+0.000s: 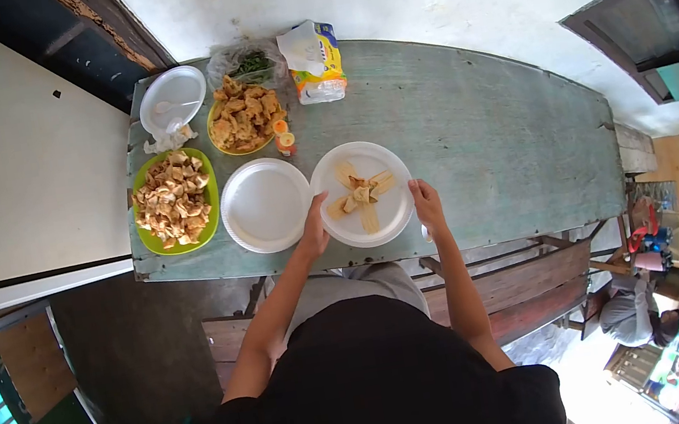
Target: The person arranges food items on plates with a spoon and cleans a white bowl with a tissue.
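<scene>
A round white plate (399, 219) is held between my two hands at the front edge of the green table. My left hand (313, 232) grips its left rim, and my right hand (427, 203) has the right rim. On the plate lie pale yellow fried strips (362, 195) spread out like a star, with a browner piece in the middle. A small whitish thing shows below my right hand; I cannot make out what it is. Just left of my left hand sits another white plate (267, 205), apparently a stack, with nothing on it.
A green bowl (215, 208) of fried pieces stands at the left; a yellow bowl (217, 145) of golden fried food is behind. Small orange-capped bottles (285, 138), bagged green leaves (252, 67), a white dish (172, 92) and a tissue pack (318, 66) are near the wall.
</scene>
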{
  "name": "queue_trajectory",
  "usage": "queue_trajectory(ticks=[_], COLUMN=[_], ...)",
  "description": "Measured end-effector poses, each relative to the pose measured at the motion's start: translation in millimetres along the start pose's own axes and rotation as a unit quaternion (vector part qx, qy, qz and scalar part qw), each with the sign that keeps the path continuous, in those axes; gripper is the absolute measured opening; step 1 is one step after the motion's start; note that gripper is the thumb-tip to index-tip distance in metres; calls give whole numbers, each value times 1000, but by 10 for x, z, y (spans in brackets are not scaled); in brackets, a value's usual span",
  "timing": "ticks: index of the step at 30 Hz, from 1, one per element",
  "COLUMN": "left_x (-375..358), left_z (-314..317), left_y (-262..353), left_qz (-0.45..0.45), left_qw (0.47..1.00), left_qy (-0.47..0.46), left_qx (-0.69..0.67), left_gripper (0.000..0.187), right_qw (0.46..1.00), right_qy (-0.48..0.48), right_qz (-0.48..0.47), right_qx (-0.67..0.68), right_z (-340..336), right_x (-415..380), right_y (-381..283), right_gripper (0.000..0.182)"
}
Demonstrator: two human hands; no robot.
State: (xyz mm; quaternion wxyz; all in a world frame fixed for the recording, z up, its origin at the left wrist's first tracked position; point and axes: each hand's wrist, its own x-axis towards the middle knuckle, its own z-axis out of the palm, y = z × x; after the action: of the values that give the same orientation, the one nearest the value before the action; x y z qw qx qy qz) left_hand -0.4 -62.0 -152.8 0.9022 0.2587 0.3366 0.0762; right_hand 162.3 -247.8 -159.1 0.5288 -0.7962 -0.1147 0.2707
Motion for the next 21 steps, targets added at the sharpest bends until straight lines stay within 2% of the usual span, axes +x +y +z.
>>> queue_trajectory(ticks=[1,2,3,4,5,7,8,10,11,13,15,17,18,19,20,21], left_x=[44,133,276,313,333,312,296,256,241,233,248,268,244,218,190,163], left_z=[68,32,-111,-145,-157,-86,-66,-29,-14,4,4,-4,45,91,137,197], left_y=[-35,-67,-113,-124,-173,-177,-164,-90,-48,-11,33,61,106,146,182,227], left_qz=[30,30,48,60,60,214,214,180,182,134,117,101,82,62,61,62], left_qw=[996,996,957,872,871,795,793,732,730,676,656,635,616,597,597,598], left_qy=[59,63,113,157,160,184,184,208,206,191,174,161,150,140,139,144], left_qx=[58,56,264,460,461,538,540,623,626,699,725,749,769,788,787,786], left_gripper=[61,61,62,64,64,63,63,60,60,56,54,52,51,49,49,46], right_qw=[1000,999,999,998,996,993,988,984,980,977,974,937,938,938,934,934], right_qy=[-7,-15,-18,-1,18,14,11,13,15,31,47,100,99,122,144,144], right_qz=[8,15,15,-1,-17,-18,-20,-20,-18,-17,-15,-52,-52,-104,-154,-153], right_qx=[-19,-38,-38,-63,-86,-118,-152,-174,-199,-209,-223,-330,-329,-308,-287,-288], right_z=[-55,-93,-101,-91,-95,-79,-70,-50,-25,20,19,31,53,71,78,88], right_x=[49,90,143,161,174,150,142,114,104,83,58,37,44,53,50,34], right_y=[93,184,301,405,505,539,548,551,551,544,508,438,371,307,248,129], right_gripper=[34,35,35,34,33,34,35,35,34,33,33,26,26,21,18,18])
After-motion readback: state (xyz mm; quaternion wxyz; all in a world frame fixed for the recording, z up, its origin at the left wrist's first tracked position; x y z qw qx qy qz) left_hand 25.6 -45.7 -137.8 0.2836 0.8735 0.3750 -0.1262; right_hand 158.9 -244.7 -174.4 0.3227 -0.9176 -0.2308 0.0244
